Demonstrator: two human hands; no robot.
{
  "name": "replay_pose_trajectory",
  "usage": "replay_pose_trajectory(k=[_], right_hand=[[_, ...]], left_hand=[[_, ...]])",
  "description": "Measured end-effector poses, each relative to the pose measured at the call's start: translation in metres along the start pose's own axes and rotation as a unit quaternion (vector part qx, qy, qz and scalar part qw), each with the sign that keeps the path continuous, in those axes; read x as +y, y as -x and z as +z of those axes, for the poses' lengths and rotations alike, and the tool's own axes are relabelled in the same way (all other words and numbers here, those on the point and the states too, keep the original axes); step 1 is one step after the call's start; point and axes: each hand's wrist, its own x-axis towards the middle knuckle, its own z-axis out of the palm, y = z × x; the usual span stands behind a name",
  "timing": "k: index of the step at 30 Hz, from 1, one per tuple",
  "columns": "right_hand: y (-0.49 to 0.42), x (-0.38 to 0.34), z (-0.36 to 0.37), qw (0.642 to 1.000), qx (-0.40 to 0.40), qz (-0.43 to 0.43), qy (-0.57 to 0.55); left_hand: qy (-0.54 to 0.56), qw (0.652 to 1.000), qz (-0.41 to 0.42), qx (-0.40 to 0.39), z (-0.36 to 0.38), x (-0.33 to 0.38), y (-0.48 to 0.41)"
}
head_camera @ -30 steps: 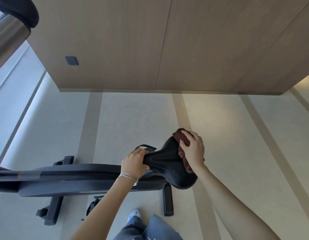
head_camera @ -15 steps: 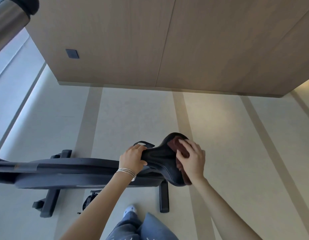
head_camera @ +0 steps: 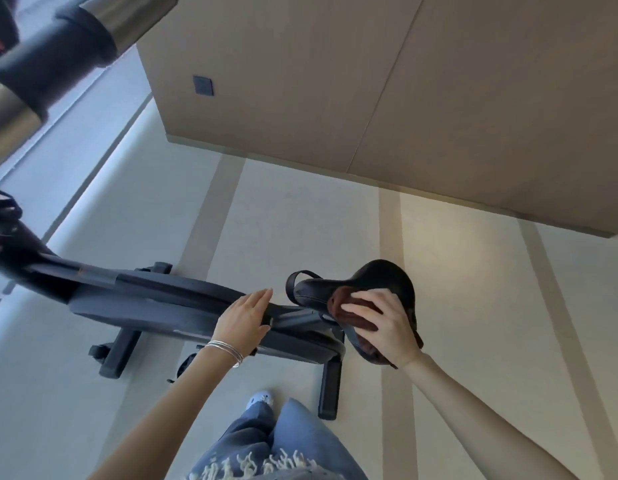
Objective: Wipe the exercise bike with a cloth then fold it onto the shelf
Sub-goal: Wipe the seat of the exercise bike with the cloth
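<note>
The exercise bike's dark frame (head_camera: 155, 299) runs across the left half of the view, with its black saddle (head_camera: 373, 278) at centre right. My right hand (head_camera: 383, 323) presses a dark brown cloth (head_camera: 345, 306) flat against the near side of the saddle. My left hand (head_camera: 245, 317) hovers open over the frame just left of the saddle nose, fingers straight, holding nothing. Several thin bracelets sit on that wrist. No shelf is in view.
The bike's handlebar (head_camera: 58, 60), black grip and metal tube, fills the top left close to the camera. A wooden panelled wall (head_camera: 404, 81) stands behind. The bike's floor stabiliser feet (head_camera: 328, 389) rest on pale striped flooring. My jeans and shoe (head_camera: 262, 398) are below.
My left hand has let go of the saddle nose and moved left, opening. My right hand has slid the cloth from the saddle's far end toward its near side. The view has tilted.
</note>
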Motion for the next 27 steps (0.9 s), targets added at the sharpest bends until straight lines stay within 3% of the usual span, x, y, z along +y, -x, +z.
replay_pose_trajectory(k=[4, 8, 15, 21, 27], right_hand=[[-0.067, -0.022, 0.022, 0.992, -0.069, -0.105, 0.014], [-0.09, -0.044, 0.039, 0.957, -0.169, -0.224, 0.072], [0.017, -0.01, 0.003, 0.946, -0.168, -0.255, 0.109], [-0.046, -0.04, 0.026, 0.933, -0.163, -0.28, 0.154], [0.0, -0.022, 0.003, 0.962, -0.175, -0.176, 0.115]], left_hand=[[-0.006, 0.999, -0.033, 0.009, 0.002, -0.011, 0.023], [-0.02, 0.997, -0.062, 0.048, -0.004, -0.013, 0.032], [-0.045, 0.996, -0.054, 0.057, -0.014, -0.014, 0.034], [-0.057, 0.997, -0.02, 0.053, -0.01, 0.004, 0.03], [-0.06, 0.997, -0.002, 0.045, -0.011, 0.005, 0.03]])
